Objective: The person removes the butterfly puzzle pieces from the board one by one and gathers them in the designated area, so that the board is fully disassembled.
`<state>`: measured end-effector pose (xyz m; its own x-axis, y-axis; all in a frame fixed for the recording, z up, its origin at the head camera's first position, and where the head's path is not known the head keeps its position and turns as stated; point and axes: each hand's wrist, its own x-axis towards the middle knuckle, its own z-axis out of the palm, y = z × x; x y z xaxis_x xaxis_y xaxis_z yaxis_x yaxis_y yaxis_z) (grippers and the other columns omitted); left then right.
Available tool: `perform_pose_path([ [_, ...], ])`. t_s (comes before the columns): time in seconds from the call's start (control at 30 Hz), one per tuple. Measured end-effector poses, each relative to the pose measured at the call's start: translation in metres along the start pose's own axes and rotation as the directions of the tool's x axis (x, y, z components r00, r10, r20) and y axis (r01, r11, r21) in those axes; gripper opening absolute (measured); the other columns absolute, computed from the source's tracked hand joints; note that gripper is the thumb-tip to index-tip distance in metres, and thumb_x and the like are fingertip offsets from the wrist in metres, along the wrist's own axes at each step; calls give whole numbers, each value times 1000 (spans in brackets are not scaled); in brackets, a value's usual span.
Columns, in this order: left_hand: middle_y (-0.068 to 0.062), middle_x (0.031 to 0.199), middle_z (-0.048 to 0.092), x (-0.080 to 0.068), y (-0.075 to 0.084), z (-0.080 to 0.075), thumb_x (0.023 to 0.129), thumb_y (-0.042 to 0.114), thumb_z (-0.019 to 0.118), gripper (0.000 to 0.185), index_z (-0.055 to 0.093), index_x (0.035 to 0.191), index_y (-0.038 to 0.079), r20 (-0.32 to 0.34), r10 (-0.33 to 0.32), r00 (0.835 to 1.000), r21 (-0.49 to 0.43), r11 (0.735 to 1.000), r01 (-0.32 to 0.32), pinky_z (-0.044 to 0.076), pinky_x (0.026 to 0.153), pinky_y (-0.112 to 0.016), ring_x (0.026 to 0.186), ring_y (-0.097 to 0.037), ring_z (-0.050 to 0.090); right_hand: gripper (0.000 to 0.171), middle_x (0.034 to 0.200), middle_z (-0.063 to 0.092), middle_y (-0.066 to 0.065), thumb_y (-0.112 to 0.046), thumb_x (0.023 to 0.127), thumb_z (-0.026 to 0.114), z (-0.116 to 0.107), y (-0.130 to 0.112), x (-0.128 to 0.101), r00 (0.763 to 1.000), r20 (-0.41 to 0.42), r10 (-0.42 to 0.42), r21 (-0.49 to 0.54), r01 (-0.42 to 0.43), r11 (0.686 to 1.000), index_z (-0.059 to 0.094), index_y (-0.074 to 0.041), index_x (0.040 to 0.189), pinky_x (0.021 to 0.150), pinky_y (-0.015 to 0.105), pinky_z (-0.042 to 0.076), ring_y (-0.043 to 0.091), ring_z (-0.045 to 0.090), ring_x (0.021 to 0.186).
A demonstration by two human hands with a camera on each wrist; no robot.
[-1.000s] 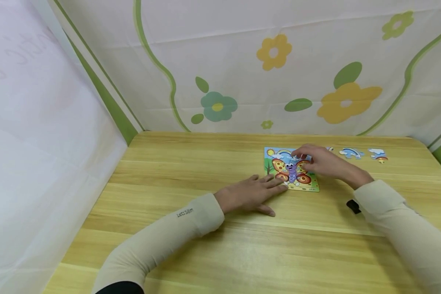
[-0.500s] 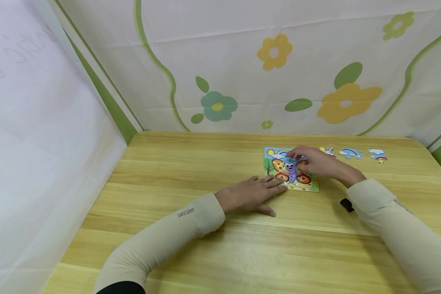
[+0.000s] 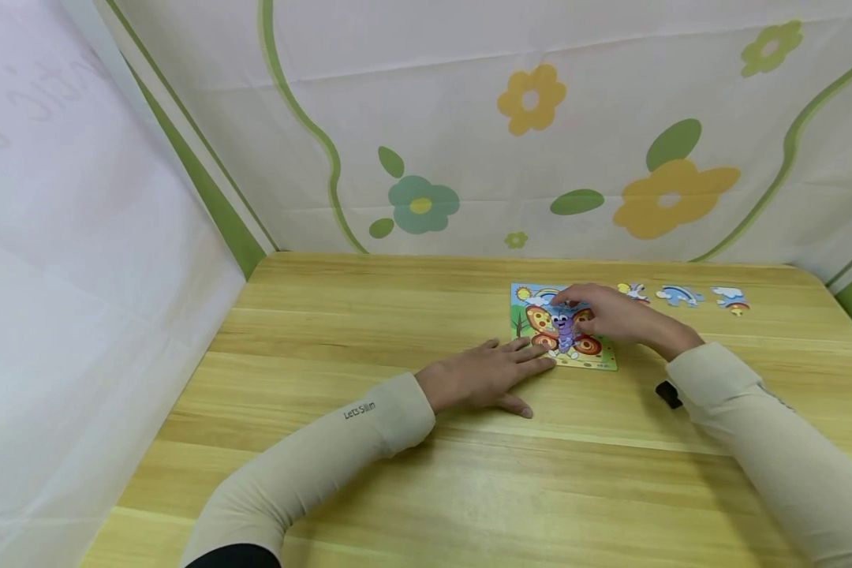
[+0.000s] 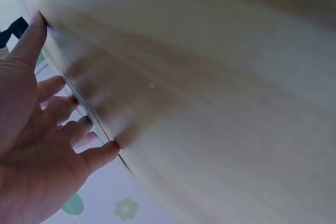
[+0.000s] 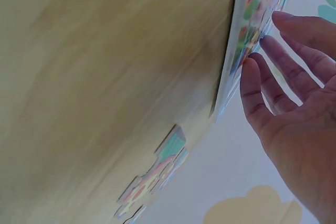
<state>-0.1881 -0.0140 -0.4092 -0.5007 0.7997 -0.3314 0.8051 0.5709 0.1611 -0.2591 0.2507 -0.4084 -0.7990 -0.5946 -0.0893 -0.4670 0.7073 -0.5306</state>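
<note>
Butterfly puzzle board (image 3: pixel 564 355) at table (image 3: pixel 397 473) middle, mostly filled. Left hand (image 3: pixel 479 377) flat, fingers straight, touching board's 7 o'clock corner. Right hand (image 3: pixel 614 315) fingers straight, pressing piece at top. Three loose pieces (image 3: pixel 678 296) wait at 2 o'clock.

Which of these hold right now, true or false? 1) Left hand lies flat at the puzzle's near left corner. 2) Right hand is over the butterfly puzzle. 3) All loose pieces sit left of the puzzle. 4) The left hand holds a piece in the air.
1) True: the left hand lies flat on the table, fingertips at the near left corner of the butterfly puzzle.
2) True: the right hand rests over its upper right part.
3) False: the loose pieces lie to its right, near the table's far edge.
4) False: the left hand holds nothing; its fingers are straight.
</note>
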Motion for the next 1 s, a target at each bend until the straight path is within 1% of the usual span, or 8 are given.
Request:
perform_pose_path([
  [0.27,2,178,10,0,0,-1,104,58,51,84,14,170,24,-3,-4,1000,-21,1000,3,24,130,-52,166,-22,8,46,149,57,26,9,94,63,2,1,0,1000,3,5,-6,-5,1000,63,-2,139,114,72,36,53,47,141],
  [0.57,2,178,10,0,0,0,104,58,52,84,14,170,24,-7,0,1000,-20,1000,0,24,130,-52,165,-22,9,48,149,57,26,11,92,63,1,0,0,1000,4,-18,-26,19,999,64,-2,139,112,73,37,53,47,139],
  [0.77,3,178,10,0,-1,0,104,58,52,84,14,170,24,-7,-1,1000,-29,1000,1,23,131,-53,166,-22,8,50,148,57,25,12,91,64,1,0,4,999,19,-34,-23,35,999,64,-3,139,115,74,33,52,45,142],
  [1.0,4,178,10,1,-1,1,104,58,52,84,14,171,25,-4,-1,1000,-43,999,1,22,131,-53,166,-21,7,53,147,56,24,13,89,65,1,0,7,998,33,-47,-26,48,999,65,-5,139,113,73,36,50,46,140],
])
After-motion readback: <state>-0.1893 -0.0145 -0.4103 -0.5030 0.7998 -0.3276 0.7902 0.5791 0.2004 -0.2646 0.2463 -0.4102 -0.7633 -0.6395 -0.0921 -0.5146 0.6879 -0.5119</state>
